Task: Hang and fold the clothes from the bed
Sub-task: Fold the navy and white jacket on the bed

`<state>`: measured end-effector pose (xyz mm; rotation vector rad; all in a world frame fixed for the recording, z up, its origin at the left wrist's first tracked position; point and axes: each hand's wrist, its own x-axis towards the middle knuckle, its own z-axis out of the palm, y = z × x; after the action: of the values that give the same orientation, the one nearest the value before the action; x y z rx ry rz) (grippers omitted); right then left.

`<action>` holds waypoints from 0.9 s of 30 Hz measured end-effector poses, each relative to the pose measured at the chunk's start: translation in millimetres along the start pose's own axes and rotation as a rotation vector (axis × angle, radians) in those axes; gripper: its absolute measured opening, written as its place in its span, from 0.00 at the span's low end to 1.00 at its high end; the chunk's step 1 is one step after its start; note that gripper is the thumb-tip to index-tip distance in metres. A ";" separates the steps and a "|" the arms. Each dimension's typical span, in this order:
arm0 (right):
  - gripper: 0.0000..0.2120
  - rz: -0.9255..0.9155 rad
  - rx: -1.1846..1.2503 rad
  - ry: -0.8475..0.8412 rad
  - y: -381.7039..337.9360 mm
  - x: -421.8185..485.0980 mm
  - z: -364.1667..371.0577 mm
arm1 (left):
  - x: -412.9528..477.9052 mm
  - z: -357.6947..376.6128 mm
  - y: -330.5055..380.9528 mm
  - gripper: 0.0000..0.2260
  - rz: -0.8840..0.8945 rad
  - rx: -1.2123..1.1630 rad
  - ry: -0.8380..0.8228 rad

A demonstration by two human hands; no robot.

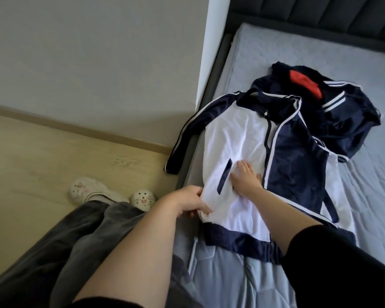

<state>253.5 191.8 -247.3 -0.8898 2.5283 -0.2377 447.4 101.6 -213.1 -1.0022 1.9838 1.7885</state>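
Two hands work the track jacket [236,134], spread on the bed [369,196]. The left hand [187,202] pinches its white side edge at 7 o'clock, and the right hand [245,177] presses flat-fingered on the front. The fabric looks light, limp and probably slippery (it wrinkles readily), so seams or hem are the best places to grip.

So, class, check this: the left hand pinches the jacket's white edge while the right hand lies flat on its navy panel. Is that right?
Not quite. The head view shows the right hand lying flat on the white front panel of the jacket, beside the pocket, not on navy. The left hand does pinch the white edge.
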 end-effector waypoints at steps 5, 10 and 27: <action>0.27 0.000 -0.024 0.072 -16.3 -18.9 3.3 | 1.9 3.1 -7.9 0.11 -0.006 0.183 0.176; 0.26 -0.113 0.011 0.089 -5.5 -43.7 20.6 | -12.3 5.4 -4.3 0.19 -0.338 -0.301 -0.023; 0.25 -0.044 0.098 0.096 7.6 -56.0 30.6 | -14.4 7.1 -8.9 0.11 -0.243 0.016 0.281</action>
<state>302.3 232.5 -256.9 -0.9155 2.5616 -0.4243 461.9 112.8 -212.2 -1.4887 1.9228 1.5705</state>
